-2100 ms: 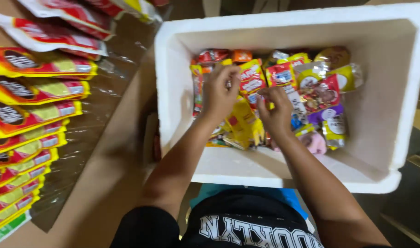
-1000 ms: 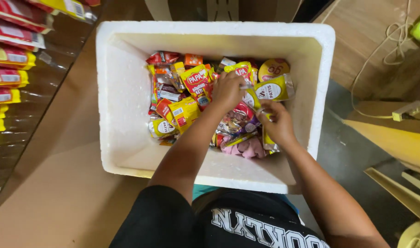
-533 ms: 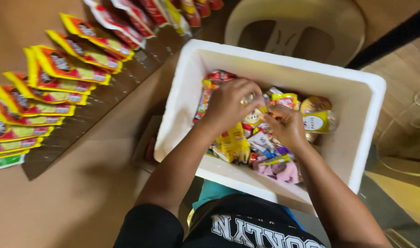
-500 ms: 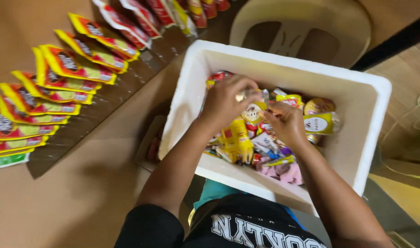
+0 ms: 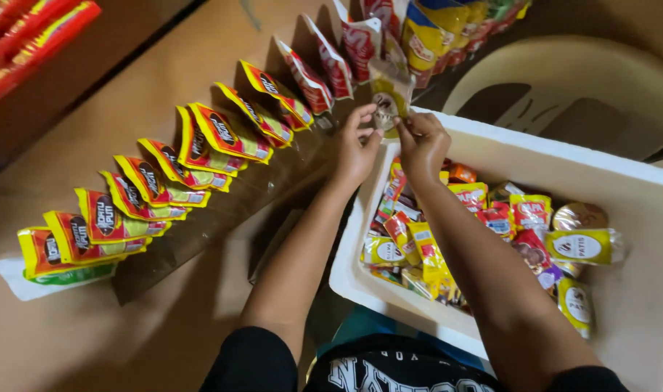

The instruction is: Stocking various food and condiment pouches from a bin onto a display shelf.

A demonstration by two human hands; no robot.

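Observation:
Both hands are raised above the far left corner of a white foam box (image 5: 640,218). My left hand (image 5: 355,141) and my right hand (image 5: 420,141) pinch the lower corners of a small clear-and-yellow sachet (image 5: 388,101), holding it upright between them. Inside the box lie several colourful snack and sauce packets (image 5: 491,232). A row of red-and-yellow sachets (image 5: 164,181) hangs overlapping on the brown surface to the left.
More red, yellow and green packets (image 5: 426,29) hang at the top. A beige plastic chair (image 5: 578,94) stands behind the box. A red packet strip (image 5: 34,43) lies at the top left. Brown cardboard-coloured surface (image 5: 128,327) fills the lower left.
Both hands have come up out of the box, lifting one small sachet towards the hanging row. The view has swung left and closer.

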